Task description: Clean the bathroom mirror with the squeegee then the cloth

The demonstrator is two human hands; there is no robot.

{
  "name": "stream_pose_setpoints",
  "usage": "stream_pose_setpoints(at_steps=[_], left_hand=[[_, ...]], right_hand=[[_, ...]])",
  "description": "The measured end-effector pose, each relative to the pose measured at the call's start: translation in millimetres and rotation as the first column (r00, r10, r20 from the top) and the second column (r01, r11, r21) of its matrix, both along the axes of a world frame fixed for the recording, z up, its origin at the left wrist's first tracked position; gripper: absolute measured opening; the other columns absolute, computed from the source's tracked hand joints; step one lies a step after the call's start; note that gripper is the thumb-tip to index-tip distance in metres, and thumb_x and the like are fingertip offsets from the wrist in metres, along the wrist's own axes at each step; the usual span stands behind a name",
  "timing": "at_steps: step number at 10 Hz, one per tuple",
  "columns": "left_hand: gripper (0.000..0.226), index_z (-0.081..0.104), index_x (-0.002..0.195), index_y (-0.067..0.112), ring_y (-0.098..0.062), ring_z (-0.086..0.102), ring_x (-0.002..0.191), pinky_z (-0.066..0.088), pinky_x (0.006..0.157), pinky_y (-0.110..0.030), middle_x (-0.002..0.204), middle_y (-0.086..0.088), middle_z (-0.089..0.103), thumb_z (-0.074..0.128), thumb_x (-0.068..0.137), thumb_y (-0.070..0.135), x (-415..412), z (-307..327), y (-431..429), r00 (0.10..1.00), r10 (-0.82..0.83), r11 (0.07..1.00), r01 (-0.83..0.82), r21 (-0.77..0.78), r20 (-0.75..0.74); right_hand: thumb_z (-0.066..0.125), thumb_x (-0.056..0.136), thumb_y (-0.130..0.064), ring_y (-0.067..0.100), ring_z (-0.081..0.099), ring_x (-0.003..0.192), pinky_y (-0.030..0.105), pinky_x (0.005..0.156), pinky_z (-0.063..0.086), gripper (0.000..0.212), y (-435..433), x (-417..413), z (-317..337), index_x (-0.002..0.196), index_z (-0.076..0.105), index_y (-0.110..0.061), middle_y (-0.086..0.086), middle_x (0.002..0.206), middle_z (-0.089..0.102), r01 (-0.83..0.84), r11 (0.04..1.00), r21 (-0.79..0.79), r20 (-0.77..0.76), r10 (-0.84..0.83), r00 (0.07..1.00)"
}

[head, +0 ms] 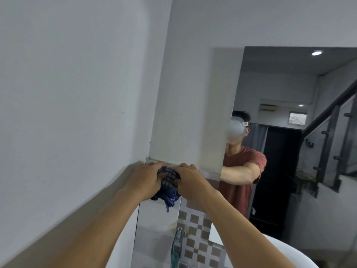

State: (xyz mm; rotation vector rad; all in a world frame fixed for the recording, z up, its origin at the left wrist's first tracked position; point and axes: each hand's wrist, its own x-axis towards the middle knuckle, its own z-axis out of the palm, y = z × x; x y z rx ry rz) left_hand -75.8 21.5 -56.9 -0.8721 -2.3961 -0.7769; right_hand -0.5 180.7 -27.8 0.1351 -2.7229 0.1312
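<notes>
A dark blue checked cloth (170, 183) is bunched between both of my hands and pressed against the mirror (154, 219), close to the top left corner of its narrow panel. My left hand (145, 178) grips the cloth's left side and my right hand (193, 180) grips its right side. A loose end hangs below my hands. Further right, the large mirror face (289, 151) reflects a person in a red shirt with arms stretched forward. A slim teal and clear object (176, 246) shows low in the panel; I cannot tell whether it is the squeegee.
A white wall (77, 93) runs along the left and meets the mirror at a corner. A white pillar (183, 113) rises above my hands. The rim of a white basin (289, 252) curves in at the lower right. Brown and grey checked tiles (199, 238) show low in the mirror.
</notes>
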Motion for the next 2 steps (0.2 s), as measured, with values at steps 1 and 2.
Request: stream_pose_setpoints(at_steps=[1, 2], left_hand=[[0.041, 0.046, 0.145, 0.034, -0.026, 0.054, 0.126, 0.049, 0.101, -0.042, 0.142, 0.0, 0.059, 0.043, 0.104, 0.034, 7.5, 3.8, 0.2, 0.999, 0.021, 0.999, -0.02, -0.047, 0.024], [0.045, 0.041, 0.147, 0.034, -0.03, 0.043, 0.135, 0.045, 0.105, -0.044, 0.15, 0.001, 0.048, 0.041, 0.103, 0.034, 17.8, 1.8, -2.2, 0.991, 0.11, 0.993, -0.114, -0.042, -0.07]], right_hand=[[0.048, 0.093, -0.007, 0.027, 0.048, 0.115, 0.035, 0.097, 0.041, 0.043, -4.4, 9.5, 2.8, 0.133, 0.055, -0.02, 0.006, 0.128, 0.058, 0.006, 1.0, -0.018, -0.011, -0.006, 1.0], [0.051, 0.095, -0.011, 0.026, 0.045, 0.124, 0.035, 0.103, 0.041, 0.054, -0.8, 19.5, -3.2, 0.147, 0.042, -0.022, 0.004, 0.142, 0.05, -0.013, 0.995, -0.099, -0.085, 0.004, 0.996]])
